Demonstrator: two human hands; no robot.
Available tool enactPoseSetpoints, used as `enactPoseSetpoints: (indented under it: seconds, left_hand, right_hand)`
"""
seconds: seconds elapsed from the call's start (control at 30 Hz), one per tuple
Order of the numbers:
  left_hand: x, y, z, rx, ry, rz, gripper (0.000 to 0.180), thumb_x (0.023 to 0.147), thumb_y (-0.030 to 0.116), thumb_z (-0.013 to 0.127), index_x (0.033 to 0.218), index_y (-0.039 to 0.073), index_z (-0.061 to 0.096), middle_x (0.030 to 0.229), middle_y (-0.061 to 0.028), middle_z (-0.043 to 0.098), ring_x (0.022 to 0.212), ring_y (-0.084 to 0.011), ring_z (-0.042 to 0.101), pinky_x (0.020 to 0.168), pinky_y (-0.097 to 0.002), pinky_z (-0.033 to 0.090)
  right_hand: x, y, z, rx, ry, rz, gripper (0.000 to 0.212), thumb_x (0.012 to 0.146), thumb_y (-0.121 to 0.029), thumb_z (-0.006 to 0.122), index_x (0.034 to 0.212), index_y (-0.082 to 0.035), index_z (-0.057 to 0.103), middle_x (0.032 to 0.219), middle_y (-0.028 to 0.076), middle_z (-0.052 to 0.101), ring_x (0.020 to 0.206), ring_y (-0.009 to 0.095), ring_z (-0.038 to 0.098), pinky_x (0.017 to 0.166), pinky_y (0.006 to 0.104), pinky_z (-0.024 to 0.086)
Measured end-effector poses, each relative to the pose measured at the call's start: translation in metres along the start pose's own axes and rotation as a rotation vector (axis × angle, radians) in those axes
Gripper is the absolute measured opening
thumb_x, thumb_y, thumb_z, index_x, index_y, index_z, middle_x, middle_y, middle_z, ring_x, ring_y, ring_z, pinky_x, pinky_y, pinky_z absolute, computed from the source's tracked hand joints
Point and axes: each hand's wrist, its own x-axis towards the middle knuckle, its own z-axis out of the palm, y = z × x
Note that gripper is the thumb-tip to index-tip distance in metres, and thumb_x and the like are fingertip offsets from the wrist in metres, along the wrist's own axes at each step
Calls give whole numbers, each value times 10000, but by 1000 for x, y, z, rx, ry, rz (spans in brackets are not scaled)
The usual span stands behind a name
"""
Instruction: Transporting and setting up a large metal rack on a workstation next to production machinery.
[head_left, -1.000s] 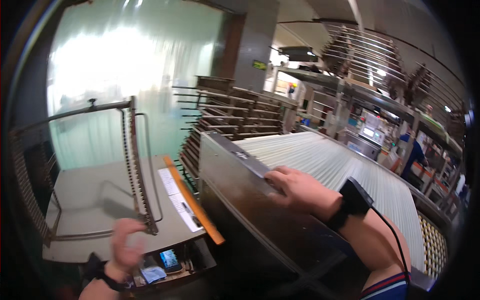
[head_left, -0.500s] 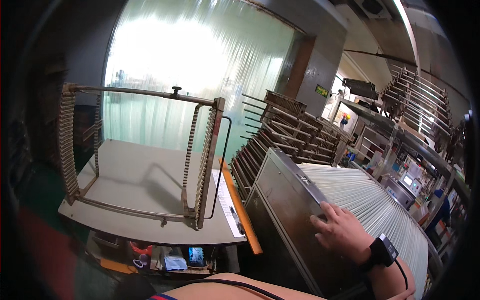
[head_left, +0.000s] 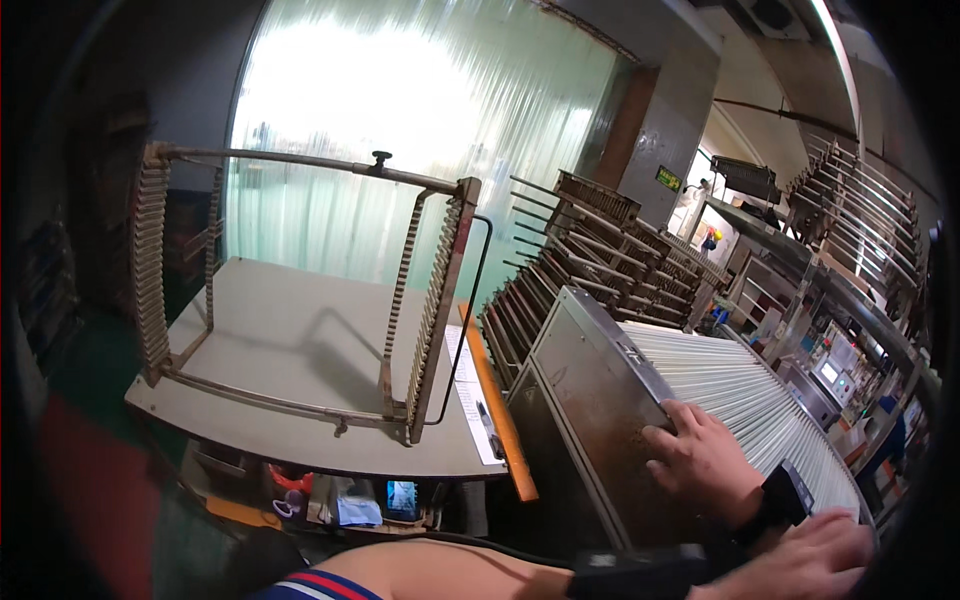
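Note:
My right hand (head_left: 705,460) rests on the metal side frame (head_left: 610,350) of a roller conveyor. Its fingers are apart and bent over the top edge, holding nothing. On that wrist sits a black strapped device (head_left: 790,492). My left hand (head_left: 815,560) reaches across from the left to the right forearm, just behind this device. Its fingers are curled and pressed together; what they hold, if anything, is hidden. Another black device (head_left: 640,572) is on the left wrist. Left of the conveyor, an upright metal rack frame (head_left: 420,330) with toothed sides stands on a grey-white table (head_left: 300,290).
Pale rollers (head_left: 740,370) run back along the conveyor. Stacked metal racks (head_left: 600,240) stand behind it. A wooden strip (head_left: 500,420) and a paper sheet with a pen (head_left: 488,430) lie along the table's right edge. Below, a shelf holds a phone (head_left: 402,498). Strip curtains (head_left: 400,130) hang behind.
My left hand has come into view from below and reached the right forearm. The right hand stays on the conveyor edge. The whole view has shifted slightly.

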Motion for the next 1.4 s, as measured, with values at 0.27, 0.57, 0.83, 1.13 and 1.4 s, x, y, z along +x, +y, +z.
enactPoseSetpoints:
  seconds: [0.27, 0.57, 0.83, 1.13, 1.4]
  left_hand:
    - [-106, -35, -46, 472, -333, 304, 45, 1052, 189, 610, 1081, 160, 627, 1202, -95, 672, 1280, -315, 642, 1134, -546, 458]
    - [-102, 11, -5, 474, -247, 204, 211, 1081, 163, 552, 1248, 143, 681, 1383, -108, 675, 1376, -334, 618, 1232, -582, 412]
    - [-125, 48, -36, 612, -245, 43, 411, 1113, 222, 553, 1517, 271, 612, 1609, -70, 579, 1504, -312, 519, 1290, -522, 341]
    - [-257, 158, -236, 1346, -335, -690, 564, 784, 75, 776, 1341, 125, 710, 1402, -147, 667, 1321, -419, 605, 1141, -550, 472]
    - [-316, 278, -373, 1995, -244, -1042, 316, 958, 194, 706, 1249, 71, 713, 1321, -169, 692, 1318, -411, 604, 1141, -550, 443]
  right_hand:
    - [8, -1, 0, 154, -6, 76, 375, 946, -294, 754, 1272, -114, 716, 1468, 222, 571, 1372, 429, 549, 1156, 533, 454]
    - [12, 1, 2, 180, -2, 80, 342, 959, -285, 742, 1240, -92, 717, 1473, 221, 570, 1389, 423, 535, 1147, 533, 464]
    - [3, 4, 7, 221, 25, 91, 372, 951, -289, 754, 1268, -98, 727, 1485, 223, 577, 1416, 416, 525, 1170, 529, 455]
    - [-2, 7, 10, 192, 35, 78, 369, 925, -255, 769, 1249, -81, 740, 1459, 225, 592, 1377, 417, 546, 1159, 514, 468]
    - [4, 9, 15, 153, 60, 49, 402, 921, -223, 772, 1278, -55, 697, 1458, 229, 582, 1383, 423, 544, 1185, 511, 451]
